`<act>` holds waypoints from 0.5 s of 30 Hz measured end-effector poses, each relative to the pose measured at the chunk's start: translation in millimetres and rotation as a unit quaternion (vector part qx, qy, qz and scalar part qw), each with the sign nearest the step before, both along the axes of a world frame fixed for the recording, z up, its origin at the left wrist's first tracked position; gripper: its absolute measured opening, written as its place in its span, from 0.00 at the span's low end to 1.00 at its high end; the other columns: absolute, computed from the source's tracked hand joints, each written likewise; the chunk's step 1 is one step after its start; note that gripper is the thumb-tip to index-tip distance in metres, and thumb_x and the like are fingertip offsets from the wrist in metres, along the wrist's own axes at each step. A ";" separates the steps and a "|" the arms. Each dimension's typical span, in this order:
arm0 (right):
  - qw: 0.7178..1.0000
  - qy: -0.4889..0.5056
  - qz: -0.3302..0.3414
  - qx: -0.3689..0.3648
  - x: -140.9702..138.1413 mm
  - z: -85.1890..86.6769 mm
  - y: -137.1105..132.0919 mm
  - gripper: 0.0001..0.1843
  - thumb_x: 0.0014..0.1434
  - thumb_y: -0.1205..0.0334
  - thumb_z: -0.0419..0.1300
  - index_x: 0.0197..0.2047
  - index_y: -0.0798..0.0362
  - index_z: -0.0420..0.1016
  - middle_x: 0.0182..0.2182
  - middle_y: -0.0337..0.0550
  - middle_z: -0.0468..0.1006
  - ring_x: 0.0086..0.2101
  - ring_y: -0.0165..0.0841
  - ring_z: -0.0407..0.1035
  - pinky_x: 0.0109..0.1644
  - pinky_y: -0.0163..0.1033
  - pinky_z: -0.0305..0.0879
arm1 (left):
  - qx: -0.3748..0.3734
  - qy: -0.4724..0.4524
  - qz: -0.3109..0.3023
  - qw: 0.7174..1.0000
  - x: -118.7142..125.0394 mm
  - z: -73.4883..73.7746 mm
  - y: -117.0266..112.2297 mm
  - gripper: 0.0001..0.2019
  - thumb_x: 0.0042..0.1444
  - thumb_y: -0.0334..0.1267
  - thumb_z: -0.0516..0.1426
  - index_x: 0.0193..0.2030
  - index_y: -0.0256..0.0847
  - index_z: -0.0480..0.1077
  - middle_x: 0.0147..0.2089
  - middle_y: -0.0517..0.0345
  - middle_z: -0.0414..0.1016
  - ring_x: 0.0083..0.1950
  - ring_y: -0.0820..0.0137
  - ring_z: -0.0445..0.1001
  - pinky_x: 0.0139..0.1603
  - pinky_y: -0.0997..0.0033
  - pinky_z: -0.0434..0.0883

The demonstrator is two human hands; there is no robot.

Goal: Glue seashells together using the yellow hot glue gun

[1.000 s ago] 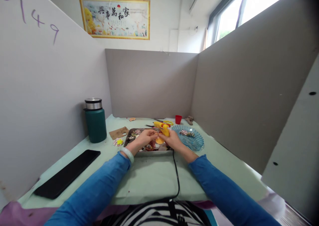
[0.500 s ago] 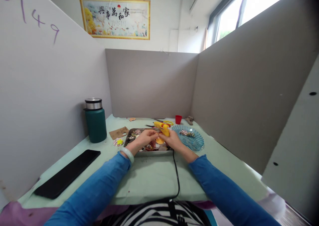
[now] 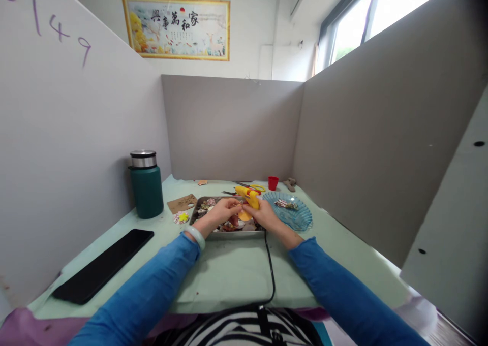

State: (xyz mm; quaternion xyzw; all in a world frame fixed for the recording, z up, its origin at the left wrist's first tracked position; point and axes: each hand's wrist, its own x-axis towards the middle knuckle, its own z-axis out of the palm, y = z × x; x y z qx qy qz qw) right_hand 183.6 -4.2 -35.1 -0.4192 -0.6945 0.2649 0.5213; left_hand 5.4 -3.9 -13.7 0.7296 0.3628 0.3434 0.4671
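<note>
A yellow glue gun (image 3: 248,195) is in my right hand (image 3: 264,215), its nozzle end pointing away to the left. My left hand (image 3: 224,211), with a pale bangle at the wrist, pinches something too small and hidden to make out. Its fingertips meet those of my right hand just below the gun. A round orange piece (image 3: 245,215) shows under the fingertips; I cannot tell which hand has it. Below both hands lies a metal tray (image 3: 232,236) filled with shells and small stones. From beside my right hand a black cord (image 3: 271,270) runs toward me.
On the right, a blue glass plate (image 3: 301,219) bears small patterned pieces. Scissors (image 3: 257,188) and a red cup (image 3: 273,183) stand behind. To the left are a brown card (image 3: 179,204), a flower-decorated disc (image 3: 181,217), a green bottle (image 3: 147,191) and a black phone (image 3: 104,265). Grey partitions (image 3: 232,127) enclose the table.
</note>
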 end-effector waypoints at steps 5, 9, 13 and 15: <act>1.000 -0.002 -0.001 0.005 0.2 -0.1 0.6 0.14 0.51 0.54 0.62 0.38 0.54 0.76 0.32 0.45 0.79 0.33 0.38 0.73 0.37 0.40 0.69 | 0.000 -0.008 0.010 1.000 -0.1 -0.5 0.8 0.19 0.51 0.52 0.60 0.36 0.36 0.67 0.17 0.61 0.70 0.19 0.72 0.71 0.20 0.78 0.59; 1.000 -0.014 -0.016 -0.008 1.1 -2.4 3.4 0.15 0.51 0.53 0.62 0.37 0.55 0.77 0.31 0.46 0.79 0.33 0.38 0.72 0.36 0.41 0.69 | 0.001 0.006 0.024 1.000 -0.4 1.1 0.8 0.19 0.51 0.52 0.60 0.34 0.36 0.67 0.17 0.61 0.70 0.19 0.73 0.71 0.19 0.79 0.57; 1.000 -0.016 -0.016 -0.006 1.2 -3.4 4.0 0.15 0.51 0.52 0.62 0.37 0.55 0.77 0.32 0.46 0.79 0.33 0.39 0.72 0.36 0.41 0.70 | -0.002 0.009 0.026 1.000 -0.2 2.8 -0.3 0.18 0.51 0.50 0.60 0.35 0.35 0.68 0.18 0.61 0.70 0.19 0.74 0.71 0.19 0.80 0.58; 1.000 -0.013 -0.013 0.001 1.2 -3.2 3.8 0.14 0.51 0.53 0.62 0.37 0.54 0.76 0.32 0.46 0.79 0.33 0.38 0.72 0.36 0.41 0.69 | -0.004 0.003 0.028 1.000 0.1 3.0 -1.1 0.17 0.51 0.50 0.60 0.34 0.35 0.68 0.18 0.61 0.70 0.19 0.74 0.71 0.20 0.79 0.59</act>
